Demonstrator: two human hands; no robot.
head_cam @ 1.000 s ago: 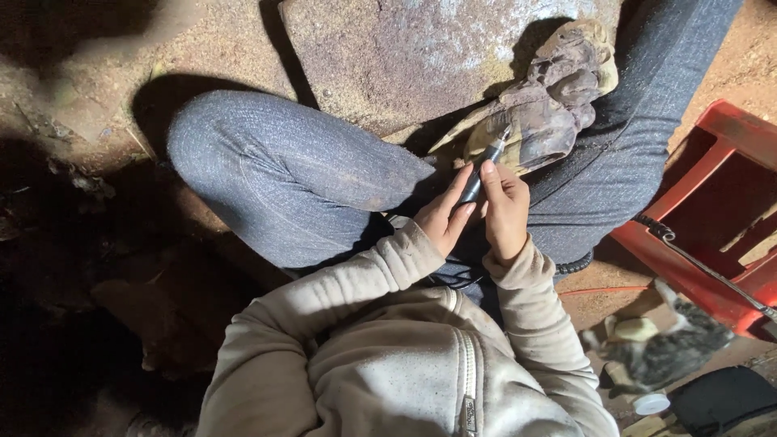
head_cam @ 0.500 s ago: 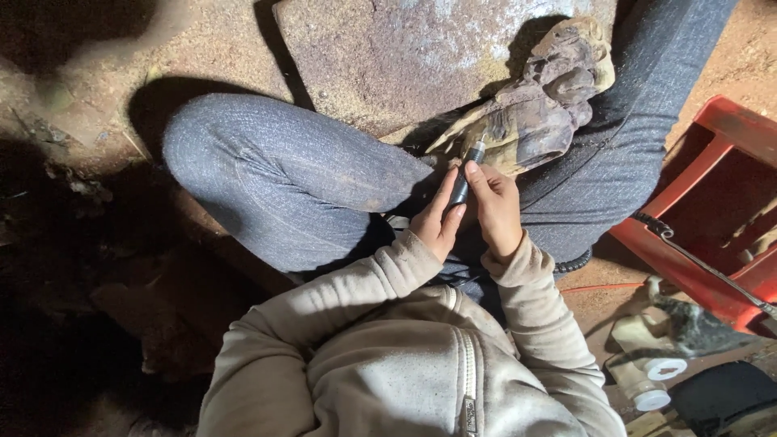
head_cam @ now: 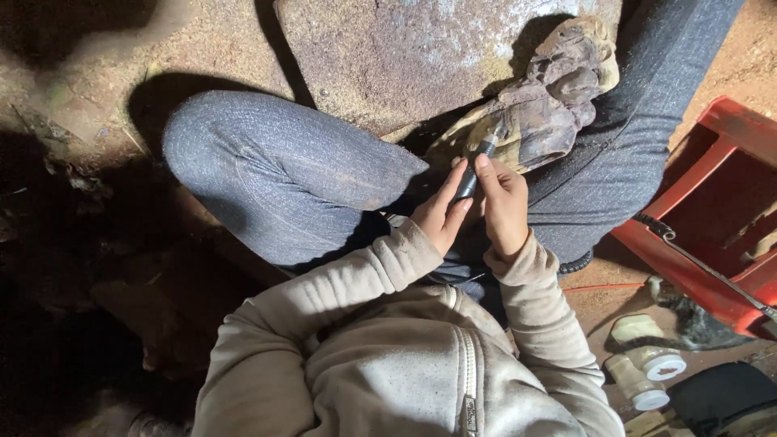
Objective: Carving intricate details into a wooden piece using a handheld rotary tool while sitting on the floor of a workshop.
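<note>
Both my hands meet in my lap around a slim dark pen-like tool with a pale tip. My left hand cups its lower end, thumb along the shaft. My right hand grips it from the right, index finger laid near the top. The tip points up at a worn, dirty work glove draped over my right thigh. My knees in grey-blue jeans are bent wide, and beige sweatshirt sleeves cover both arms.
A large rusty flat stone or metal slab lies ahead on the dirt floor. A red plastic crate stands at the right, with a dark cable across it. White plastic pipe fittings and a black object lie at the lower right. The left side is in deep shadow.
The tool's tip has tilted slightly toward the glove, and my hands have stayed together on it. The view has shifted a little, showing more of the pipe fittings.
</note>
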